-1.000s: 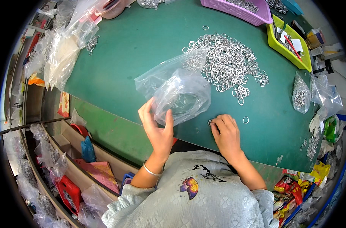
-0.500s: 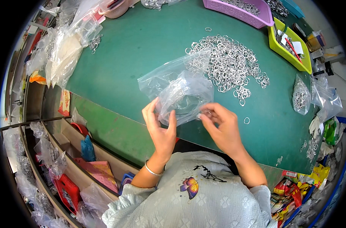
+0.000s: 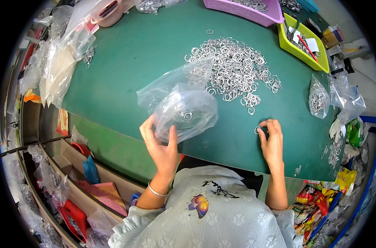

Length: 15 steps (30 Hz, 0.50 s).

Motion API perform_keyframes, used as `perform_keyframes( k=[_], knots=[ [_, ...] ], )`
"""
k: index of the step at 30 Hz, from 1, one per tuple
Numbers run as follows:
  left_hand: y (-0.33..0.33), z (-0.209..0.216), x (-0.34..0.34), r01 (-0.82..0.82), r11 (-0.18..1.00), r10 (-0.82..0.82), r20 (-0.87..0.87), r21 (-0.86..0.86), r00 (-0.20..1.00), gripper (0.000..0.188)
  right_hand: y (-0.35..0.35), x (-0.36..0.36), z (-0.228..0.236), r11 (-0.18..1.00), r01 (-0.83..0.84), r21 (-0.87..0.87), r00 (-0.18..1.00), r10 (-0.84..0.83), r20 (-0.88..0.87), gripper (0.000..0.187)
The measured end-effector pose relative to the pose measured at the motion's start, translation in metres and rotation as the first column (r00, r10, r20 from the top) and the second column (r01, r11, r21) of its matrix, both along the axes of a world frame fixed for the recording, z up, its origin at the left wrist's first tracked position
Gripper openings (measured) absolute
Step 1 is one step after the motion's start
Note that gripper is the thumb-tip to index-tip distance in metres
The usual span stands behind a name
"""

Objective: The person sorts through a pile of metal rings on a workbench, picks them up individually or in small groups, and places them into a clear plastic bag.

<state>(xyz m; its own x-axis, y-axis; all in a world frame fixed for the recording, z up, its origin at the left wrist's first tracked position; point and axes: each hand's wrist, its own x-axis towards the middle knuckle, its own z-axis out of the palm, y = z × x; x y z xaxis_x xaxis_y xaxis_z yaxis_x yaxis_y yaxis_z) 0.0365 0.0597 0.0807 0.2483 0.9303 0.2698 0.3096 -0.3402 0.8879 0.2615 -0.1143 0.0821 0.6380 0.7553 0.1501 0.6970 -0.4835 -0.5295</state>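
Observation:
My left hand [image 3: 159,149] grips the near edge of a clear plastic bag [image 3: 196,105], its thumb and fingers on either side of the film. A few silvery rings [image 3: 185,115] show inside the bag. To the right, my right hand [image 3: 273,142] has thumb and forefinger closed on a single metal ring [image 3: 257,130] at the green tabletop [image 3: 113,62]. Beyond both hands spreads a large heap of metal rings [image 3: 237,68]; the bag's far corner overlaps its left side. One loose ring [image 3: 209,32] lies behind the heap.
At the back right stand a purple basket [image 3: 248,11] and a lime-green basket [image 3: 303,45] with tools. A filled clear bag [image 3: 319,99] lies by the right edge. Plastic bags [image 3: 59,62] pile up at the left. Compartmented shelving [image 3: 109,169] adjoins the table at lower left.
My right hand has left the bag and moved right to the single ring, which it now pinches. My left hand stays on the bag. The whole view has shifted slightly.

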Motion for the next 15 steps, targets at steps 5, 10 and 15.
perform_keyframes(
  k=[5, 10, 15],
  knots=[
    [0.001, -0.001, -0.002, -0.012, 0.999, 0.013, -0.018, 0.031, 1.000, 0.044, 0.013, -0.002, 0.007, 0.999, 0.046, -0.025, 0.978, -0.050, -0.205, 0.016],
    [0.001, -0.001, 0.000, -0.024, 0.999, 0.024, -0.001, 0.022, 1.000, 0.041, 0.016, -0.007, 0.009, 0.997, -0.050, -0.055, 0.989, 0.041, -0.141, 0.022],
    [0.002, -0.002, -0.001, -0.013, 0.999, 0.014, -0.019, 0.034, 1.000, 0.040, 0.019, -0.004, 0.007, 0.998, -0.056, -0.037, 0.961, 0.044, -0.273, 0.020]
  ],
)
